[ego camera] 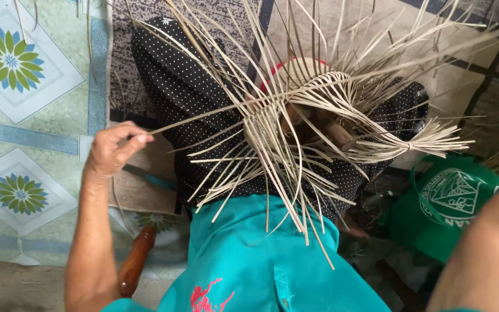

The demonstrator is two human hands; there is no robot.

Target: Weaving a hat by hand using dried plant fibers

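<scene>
Head view: left hand (114, 149) pinches a strip (203, 115) from the half-woven basket (295, 121) rightward; right hand's grip unseen.

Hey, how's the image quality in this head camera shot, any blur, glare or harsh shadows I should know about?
Head view: soft, even daylight, no glare and no hard shadows. The left hand pinching a strip and the half-woven straw piece are fairly sharp. The right forearm at the lower right edge is close and blurred. Thin strip ends smear slightly toward the top edge. The green bag sits in dimmer light.
</scene>
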